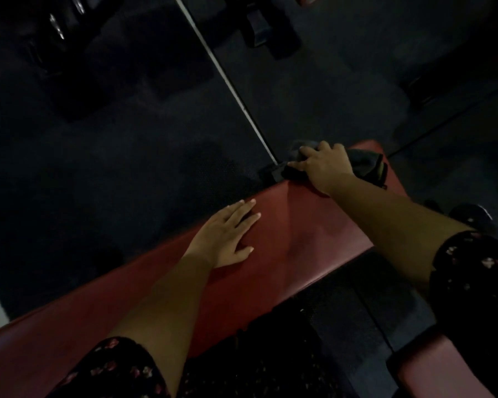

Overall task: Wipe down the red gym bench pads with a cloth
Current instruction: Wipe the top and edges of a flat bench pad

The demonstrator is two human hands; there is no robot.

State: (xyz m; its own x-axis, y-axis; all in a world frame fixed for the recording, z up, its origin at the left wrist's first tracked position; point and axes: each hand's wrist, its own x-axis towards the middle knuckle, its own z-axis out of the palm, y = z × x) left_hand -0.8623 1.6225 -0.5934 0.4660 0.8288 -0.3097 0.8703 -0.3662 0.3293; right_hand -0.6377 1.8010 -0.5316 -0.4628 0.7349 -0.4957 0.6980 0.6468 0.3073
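At the far end of the red pad (299,234), the cloth (367,165) is being gripped by the right hand (325,168), the left hand (227,234) being pressed flat; even, overlapping strokes are being called for.

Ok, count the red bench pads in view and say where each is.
2. The long pad lies across the middle, under the left hand and the right hand on the cloth. The second pad shows at the bottom right. Others may be hidden in the dark.
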